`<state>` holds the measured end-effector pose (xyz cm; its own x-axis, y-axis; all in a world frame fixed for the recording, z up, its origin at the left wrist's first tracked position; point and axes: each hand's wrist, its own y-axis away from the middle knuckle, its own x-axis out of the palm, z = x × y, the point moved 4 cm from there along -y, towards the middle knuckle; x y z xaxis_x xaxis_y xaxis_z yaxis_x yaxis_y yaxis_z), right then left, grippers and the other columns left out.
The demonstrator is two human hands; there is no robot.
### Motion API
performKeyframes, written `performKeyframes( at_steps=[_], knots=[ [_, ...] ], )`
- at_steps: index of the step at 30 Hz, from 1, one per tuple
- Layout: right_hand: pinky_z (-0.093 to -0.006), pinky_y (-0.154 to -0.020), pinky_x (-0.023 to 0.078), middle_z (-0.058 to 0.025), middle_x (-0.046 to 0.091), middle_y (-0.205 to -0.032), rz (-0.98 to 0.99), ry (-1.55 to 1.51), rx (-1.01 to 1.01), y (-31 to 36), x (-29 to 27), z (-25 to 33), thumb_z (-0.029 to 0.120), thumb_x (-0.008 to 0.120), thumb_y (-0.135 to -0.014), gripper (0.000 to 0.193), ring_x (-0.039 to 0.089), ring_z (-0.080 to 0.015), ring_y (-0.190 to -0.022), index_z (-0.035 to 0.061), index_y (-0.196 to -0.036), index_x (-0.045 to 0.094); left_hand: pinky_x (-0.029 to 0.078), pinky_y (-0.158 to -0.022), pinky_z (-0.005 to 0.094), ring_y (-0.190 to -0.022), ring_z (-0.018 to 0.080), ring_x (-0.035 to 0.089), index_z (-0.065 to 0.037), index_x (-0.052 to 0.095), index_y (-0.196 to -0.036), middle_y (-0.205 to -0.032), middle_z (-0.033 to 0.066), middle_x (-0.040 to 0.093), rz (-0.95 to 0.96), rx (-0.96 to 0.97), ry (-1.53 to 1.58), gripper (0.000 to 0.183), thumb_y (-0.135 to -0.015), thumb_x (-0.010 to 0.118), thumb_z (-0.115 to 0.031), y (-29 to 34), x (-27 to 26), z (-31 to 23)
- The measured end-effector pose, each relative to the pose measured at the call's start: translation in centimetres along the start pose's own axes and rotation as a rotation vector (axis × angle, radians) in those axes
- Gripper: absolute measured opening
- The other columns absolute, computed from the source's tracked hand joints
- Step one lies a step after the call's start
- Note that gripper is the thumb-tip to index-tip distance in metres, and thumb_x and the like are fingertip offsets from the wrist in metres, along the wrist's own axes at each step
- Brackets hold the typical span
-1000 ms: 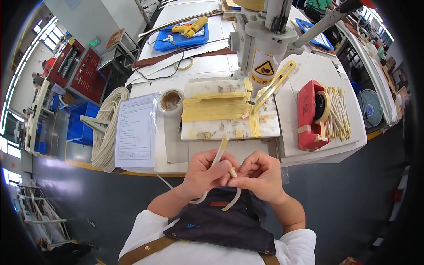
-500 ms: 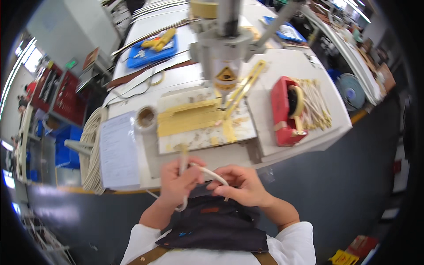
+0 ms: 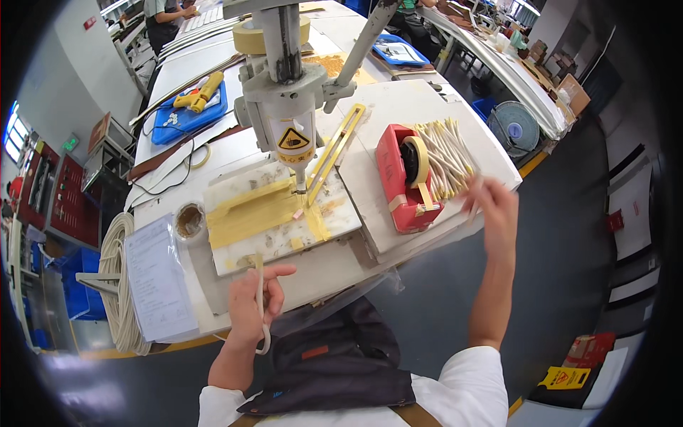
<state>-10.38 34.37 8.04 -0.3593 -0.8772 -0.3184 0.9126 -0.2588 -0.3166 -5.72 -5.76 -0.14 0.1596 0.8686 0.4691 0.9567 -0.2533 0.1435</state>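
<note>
White workbench fills the workshop view. At its near edge, the left hand pinches a cream cord upright. Beyond stands a press bearing a yellow triangular warning label. The right hand, fingers loosely spread, reaches to cut cord pieces beside a red tape dispenser.

Floor: dark grey and smooth, with a yellow line along the bench edge.
Bench: white top, the nearest of several long tables running back in rows.
Wall: pale, at the left.
Window: bright daylight at far left.
Rack: red, standing by the wall.
Fan: round and grey, on the floor at right.
Crates: blue, under the bench at left.
</note>
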Motion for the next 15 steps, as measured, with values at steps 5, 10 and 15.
performKeyframes(
  at_steps=[5, 10, 15],
  knots=[
    [-0.0318, -0.067, 0.052, -0.0119, 0.075, -0.083, -0.131, 0.534, 0.013, -10.3, -4.1, -9.3, 0.025, 0.068, -0.095, 0.031, 0.067, -0.0203, -0.069, -0.0023, -0.107, 0.075, 0.034, -0.047, 0.0197, -0.050, 0.0026, 0.043, 0.007, 0.067, -0.117, -0.064, -0.0012, 0.054, -0.026, 0.111, -0.296, 0.042, -0.109, 0.044, -0.028, -0.9, -0.5, 1.3],
    [-0.0371, -0.079, 0.054, -0.0168, 0.074, -0.100, -0.207, 0.855, -0.556, -8.4, -0.1, -8.0, 0.020, 0.072, -0.091, 0.026, 0.069, -0.0338, -0.089, 0.0013, -0.109, 0.074, 0.036, -0.049, 0.0193, -0.053, 0.0020, 0.044, 0.004, 0.068, -0.119, -0.070, -0.0013, 0.061, -0.078, 0.068, -0.417, 0.034, -0.108, 0.048, -0.023, 0.1, -0.6, 0.8],
    [-0.0379, -0.081, 0.055, -0.0148, 0.072, -0.108, 0.095, 0.288, -0.496, 1.7, 6.9, 1.3, 0.006, 0.078, -0.084, 0.024, 0.069, -0.0319, -0.097, 0.0027, -0.107, 0.072, 0.044, -0.057, 0.0209, -0.058, 0.0040, 0.052, 0.000, 0.070, -0.118, -0.082, -0.0002, 0.072, 0.039, -0.113, -0.572, 0.029, -0.105, 0.056, -0.022, 0.5, 0.4, 1.0]
  ],
)
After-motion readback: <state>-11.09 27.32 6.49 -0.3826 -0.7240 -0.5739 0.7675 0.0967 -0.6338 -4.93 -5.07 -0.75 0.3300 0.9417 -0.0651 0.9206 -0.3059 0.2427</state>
